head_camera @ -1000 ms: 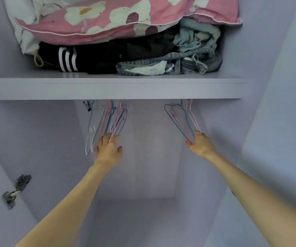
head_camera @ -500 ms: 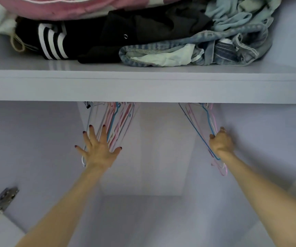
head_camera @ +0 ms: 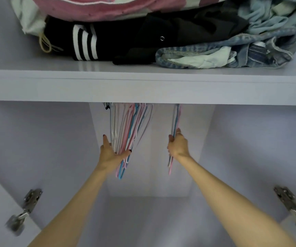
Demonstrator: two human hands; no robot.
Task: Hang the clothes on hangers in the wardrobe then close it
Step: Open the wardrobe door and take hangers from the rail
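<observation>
Hangers (head_camera: 131, 129) hang bunched under the shelf (head_camera: 143, 90); my left hand (head_camera: 112, 153) clamps that bundle, my right hand (head_camera: 178, 146) grips a few (head_camera: 175, 118) apart, likely to free one for the clothes (head_camera: 161, 41) above.

The left hand (head_camera: 111, 154), splayed flat half a second ago, now cups the big hanger bunch (head_camera: 131, 129) from below (the right hand's (head_camera: 178, 148) smaller bunch (head_camera: 175, 120) has swung upright, nearer centre).

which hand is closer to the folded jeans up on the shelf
Right. The right hand grips a small set of hangers almost directly beneath the jeans. The left hand holds the bigger hanger bunch farther left, below the black clothes.
</observation>
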